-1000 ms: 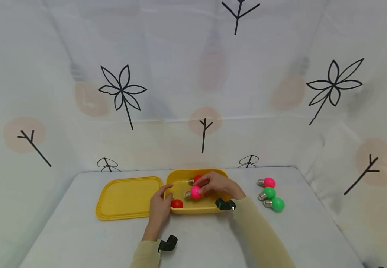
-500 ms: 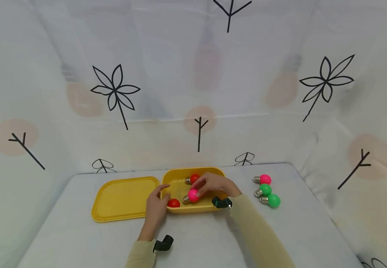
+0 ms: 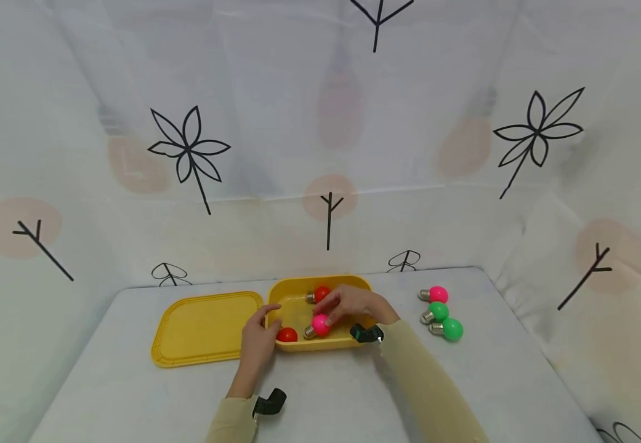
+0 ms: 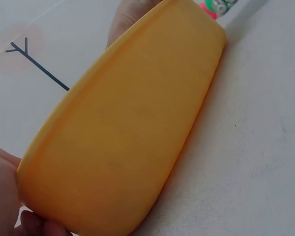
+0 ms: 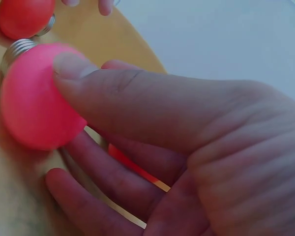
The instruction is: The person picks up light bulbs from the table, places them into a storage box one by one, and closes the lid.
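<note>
In the head view a yellow plastic box (image 3: 326,346) stands on the table. My left hand (image 3: 257,338) grips its left rim, thumb inside and fingers outside; the left wrist view catches that hand (image 4: 2,187) at the corner of the box wall (image 4: 123,123). Inside the box, my right hand (image 3: 356,303) pinches a pink light bulb (image 3: 321,325), its metal screw base pointing left. The right wrist view has the thumb lying over the pink bulb's globe (image 5: 34,105). A red bulb (image 3: 287,335) lies in the near left corner, another red bulb (image 3: 322,294) towards the back.
Left of the box lies a flat yellow lid (image 3: 206,329). Off to the right, a pink bulb (image 3: 438,295) and two green bulbs, one behind (image 3: 439,311) and one nearer (image 3: 453,330), rest on the white tablecloth. A patterned white cloth (image 3: 276,234) rises behind the table.
The right hand has brought the pink bulb slightly down towards the near side of the box, leaving the back red bulb more visible. The left hand stays on the rim. The head view has shifted a little.
</note>
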A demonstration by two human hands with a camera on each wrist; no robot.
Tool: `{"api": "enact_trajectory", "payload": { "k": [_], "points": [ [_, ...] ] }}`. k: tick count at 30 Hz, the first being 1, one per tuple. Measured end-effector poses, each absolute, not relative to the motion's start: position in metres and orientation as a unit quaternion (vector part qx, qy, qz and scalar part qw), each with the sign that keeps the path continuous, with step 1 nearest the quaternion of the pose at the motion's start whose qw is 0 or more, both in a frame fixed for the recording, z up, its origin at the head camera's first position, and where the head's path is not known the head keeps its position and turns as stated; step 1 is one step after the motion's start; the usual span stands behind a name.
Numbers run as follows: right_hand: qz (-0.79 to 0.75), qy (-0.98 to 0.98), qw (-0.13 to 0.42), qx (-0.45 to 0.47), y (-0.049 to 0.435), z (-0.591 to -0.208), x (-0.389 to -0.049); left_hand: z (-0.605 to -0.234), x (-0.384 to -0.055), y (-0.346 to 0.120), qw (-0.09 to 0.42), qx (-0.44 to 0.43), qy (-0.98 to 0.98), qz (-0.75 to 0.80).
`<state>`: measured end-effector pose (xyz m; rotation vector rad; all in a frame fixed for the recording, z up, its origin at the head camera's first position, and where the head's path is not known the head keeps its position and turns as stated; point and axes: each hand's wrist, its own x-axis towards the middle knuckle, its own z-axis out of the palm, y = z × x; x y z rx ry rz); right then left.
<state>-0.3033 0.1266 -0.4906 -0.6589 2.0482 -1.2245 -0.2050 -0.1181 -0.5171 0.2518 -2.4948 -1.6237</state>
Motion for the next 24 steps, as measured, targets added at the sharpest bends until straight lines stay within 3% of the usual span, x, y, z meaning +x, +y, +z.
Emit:
{"api": "enact_trajectory", "payload": {
  "k": [24],
  "points": [
    [-0.508, 0.783, 0.272, -0.233, 0.1299, -0.4880, -0.3032, -0.5164, -0.2056, -0.1162, 0.076, 0.091, -0.821, -0.559]
  ]
}}
